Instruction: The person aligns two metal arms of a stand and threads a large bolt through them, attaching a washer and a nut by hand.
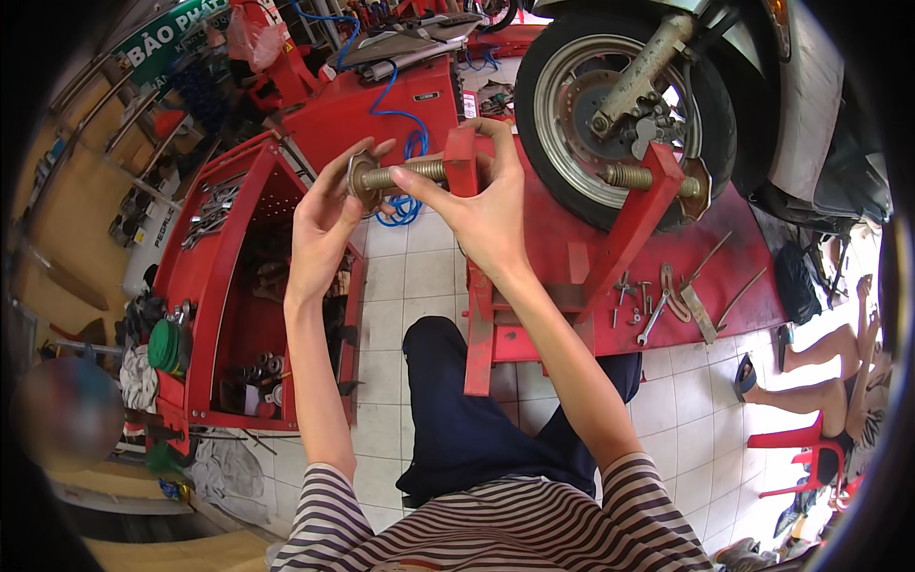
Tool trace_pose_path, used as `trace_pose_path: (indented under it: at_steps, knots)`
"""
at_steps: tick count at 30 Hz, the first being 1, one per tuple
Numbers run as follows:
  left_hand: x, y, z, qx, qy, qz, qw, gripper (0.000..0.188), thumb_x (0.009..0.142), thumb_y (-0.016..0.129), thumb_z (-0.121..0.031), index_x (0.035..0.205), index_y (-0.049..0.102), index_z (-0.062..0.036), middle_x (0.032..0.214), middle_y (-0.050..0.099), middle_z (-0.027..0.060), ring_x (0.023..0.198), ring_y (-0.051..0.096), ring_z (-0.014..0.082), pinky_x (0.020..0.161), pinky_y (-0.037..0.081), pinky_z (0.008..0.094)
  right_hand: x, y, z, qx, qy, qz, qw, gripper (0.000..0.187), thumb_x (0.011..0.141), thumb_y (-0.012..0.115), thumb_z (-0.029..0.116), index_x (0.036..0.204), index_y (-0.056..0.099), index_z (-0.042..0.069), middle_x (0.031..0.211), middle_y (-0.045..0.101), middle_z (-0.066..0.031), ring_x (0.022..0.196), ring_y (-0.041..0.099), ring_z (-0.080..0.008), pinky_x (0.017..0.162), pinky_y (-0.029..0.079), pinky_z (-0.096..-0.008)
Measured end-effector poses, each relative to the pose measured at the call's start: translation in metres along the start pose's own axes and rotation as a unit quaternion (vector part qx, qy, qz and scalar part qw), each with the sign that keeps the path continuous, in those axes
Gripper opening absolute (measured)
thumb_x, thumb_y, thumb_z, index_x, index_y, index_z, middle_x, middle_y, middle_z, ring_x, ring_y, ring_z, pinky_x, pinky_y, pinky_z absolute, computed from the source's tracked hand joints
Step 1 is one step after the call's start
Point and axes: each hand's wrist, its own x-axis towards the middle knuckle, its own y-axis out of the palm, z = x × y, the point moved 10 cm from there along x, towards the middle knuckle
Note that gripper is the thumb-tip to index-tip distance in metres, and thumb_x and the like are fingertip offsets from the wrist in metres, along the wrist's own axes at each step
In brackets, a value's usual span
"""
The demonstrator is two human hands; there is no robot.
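Note:
A thick threaded clamp screw (424, 172) runs sideways through the top of a red metal post (460, 164). At its left end is a round metal disc (360, 179), with the fingers and thumb of my left hand (318, 229) curled round its rim. My right hand (491, 217) wraps round the post's top. Its thumb lies along the screw's thread, while the other fingers are partly hidden behind the post. Facing it, a second red post (624, 234) carries a similar screw (631, 176) with a metal plate (701, 189) at its outer end.
A scooter's front wheel (562, 162) stands beyond the clamp on a red platform (734, 286). Wrenches (653, 319) and other tools lie on the platform. At left is a red tool cart (229, 286); a blue hose (400, 205) hangs behind my hands. A seated person's legs (810, 372) show at right.

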Motion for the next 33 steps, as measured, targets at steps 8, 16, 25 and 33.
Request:
trace_pose_path:
  at_steps: [8, 16, 25, 33]
  knots:
    - [0.003, 0.0, -0.015, 0.028, 0.005, 0.047, 0.998, 0.061, 0.095, 0.067, -0.025, 0.141, 0.043, 0.0074, 0.134, 0.057, 0.0193, 0.102, 0.068, 0.0254, 0.088, 0.054, 0.0356, 0.0, 0.002, -0.004, -0.058, 0.038, 0.01, 0.998, 0.06, 0.07, 0.091, 0.027, 0.108, 0.052, 0.002, 0.082, 0.066, -0.006, 0.076, 0.06, -0.0114, 0.07, 0.049, -0.0306]
    - [0.001, -0.005, 0.005, -0.053, -0.035, 0.005, 0.998, 0.056, 0.103, 0.054, -0.033, 0.14, 0.045, 0.0072, 0.127, 0.062, 0.0192, 0.088, 0.07, 0.0232, 0.074, 0.055, 0.0317, 0.002, -0.002, 0.0, -0.073, 0.009, 0.005, 0.997, 0.059, 0.069, 0.091, 0.027, 0.107, 0.052, 0.003, 0.081, 0.064, -0.0045, 0.071, 0.058, -0.0108, 0.066, 0.048, -0.0294]
    - [0.002, -0.004, -0.012, -0.009, -0.034, -0.033, 0.999, 0.051, 0.106, 0.048, -0.03, 0.139, 0.047, 0.0081, 0.123, 0.064, 0.0215, 0.084, 0.071, 0.0239, 0.075, 0.058, 0.0329, 0.0, 0.004, -0.002, -0.022, 0.019, 0.018, 0.999, 0.058, 0.071, 0.09, 0.023, 0.109, 0.051, 0.004, 0.081, 0.064, -0.0045, 0.074, 0.061, -0.0119, 0.069, 0.051, -0.0322]
    - [-0.002, -0.005, 0.007, -0.065, -0.129, -0.04, 0.989, 0.047, 0.105, 0.047, -0.033, 0.129, 0.054, 0.0071, 0.105, 0.068, 0.0149, 0.076, 0.07, 0.0222, 0.067, 0.055, 0.0297, 0.004, 0.004, 0.022, -0.159, -0.019, 0.027, 0.987, 0.054, 0.074, 0.088, 0.022, 0.109, 0.051, 0.005, 0.076, 0.062, -0.0048, 0.076, 0.065, -0.0133, 0.075, 0.053, -0.0308]
